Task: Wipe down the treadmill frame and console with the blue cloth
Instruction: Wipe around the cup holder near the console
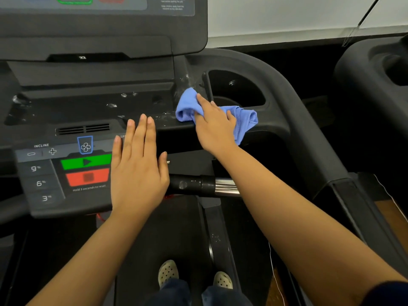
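Note:
The blue cloth (pixel 245 117) lies bunched on the black treadmill console (pixel 92 107), on the ledge just left of the cup holder (pixel 236 89). My right hand (pixel 215 127) presses down on the cloth with straight fingers. My left hand (pixel 138 164) is held flat with straight fingers over the right part of the control panel (pixel 44 180), holding nothing. Whitish smears and droplets show on the console tray to the left of the cloth.
A green start button (pixel 72 163) and a red stop button (pixel 76 178) sit left of my left hand. A black and chrome handlebar (pixel 205 185) runs under my right forearm. The curved frame arm (pixel 309 138) sweeps to the right. A second machine (pixel 375 69) stands at right.

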Available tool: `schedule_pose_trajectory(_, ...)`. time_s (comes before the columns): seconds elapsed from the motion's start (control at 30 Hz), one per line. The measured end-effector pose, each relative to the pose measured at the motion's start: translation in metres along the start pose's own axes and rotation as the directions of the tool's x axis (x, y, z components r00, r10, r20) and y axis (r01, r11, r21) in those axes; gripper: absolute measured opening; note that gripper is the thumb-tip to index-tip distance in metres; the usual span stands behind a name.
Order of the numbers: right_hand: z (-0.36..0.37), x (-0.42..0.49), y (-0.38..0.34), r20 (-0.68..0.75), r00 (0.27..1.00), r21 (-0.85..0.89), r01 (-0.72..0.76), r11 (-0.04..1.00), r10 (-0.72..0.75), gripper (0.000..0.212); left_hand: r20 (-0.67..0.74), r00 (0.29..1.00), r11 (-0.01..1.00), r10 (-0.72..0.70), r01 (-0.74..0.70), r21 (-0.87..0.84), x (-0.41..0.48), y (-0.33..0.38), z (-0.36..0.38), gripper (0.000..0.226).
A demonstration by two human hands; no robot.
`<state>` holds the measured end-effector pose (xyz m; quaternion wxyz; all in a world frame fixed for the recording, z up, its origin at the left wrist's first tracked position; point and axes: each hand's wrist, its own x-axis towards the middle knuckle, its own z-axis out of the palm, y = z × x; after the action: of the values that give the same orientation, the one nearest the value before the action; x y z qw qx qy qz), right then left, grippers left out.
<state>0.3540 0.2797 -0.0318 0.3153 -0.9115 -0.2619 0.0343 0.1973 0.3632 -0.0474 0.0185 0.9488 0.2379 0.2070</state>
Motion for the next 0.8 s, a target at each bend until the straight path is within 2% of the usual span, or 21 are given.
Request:
schedule_pose_trajectory(0.13,-0.002,-0.007,0.013,0.017,0.993,-0.015,0.116,0.993,-0.116,0.049,0.001,1.000,1.000,0.005,-0.005,-0.008,-0.001,-0.001,0.000,0.062)
schedule_pose_trajectory(0.2,-0.008,-0.011,0.026,0.055,0.979,-0.117,0.200,0.973,-0.195,0.050,0.004,1.000,1.000,0.011,-0.011,-0.009,-0.001,-0.002,0.000,0.063)
schedule_pose_trajectory(0.27,-0.013,-0.016,0.039,0.052,0.975,-0.242,0.222,0.944,-0.216,0.052,0.016,1.000,1.000,0.017,-0.017,-0.009,-0.001,-0.003,-0.001,0.063)
schedule_pose_trajectory(0.33,-0.018,-0.019,0.050,0.014,0.986,-0.311,0.163,0.936,-0.167,0.054,0.021,1.000,1.000,0.016,-0.015,-0.011,-0.001,-0.003,-0.001,0.063)
schedule_pose_trajectory(0.47,-0.036,-0.022,0.078,-0.098,0.995,-0.411,-0.049,0.910,0.010,0.057,0.026,1.000,1.000,0.013,-0.012,-0.023,0.000,-0.003,-0.002,0.062)
schedule_pose_trajectory(0.6,-0.063,-0.020,0.106,-0.239,0.958,-0.533,-0.269,0.802,0.162,0.064,0.032,0.999,1.000,0.012,-0.011,-0.020,-0.001,-0.003,-0.002,0.062)
schedule_pose_trajectory(0.8,-0.073,0.017,0.104,-0.233,0.938,-0.457,-0.340,0.822,0.258,0.064,0.031,0.999,1.000,0.011,-0.010,-0.018,-0.002,-0.004,-0.002,0.062)
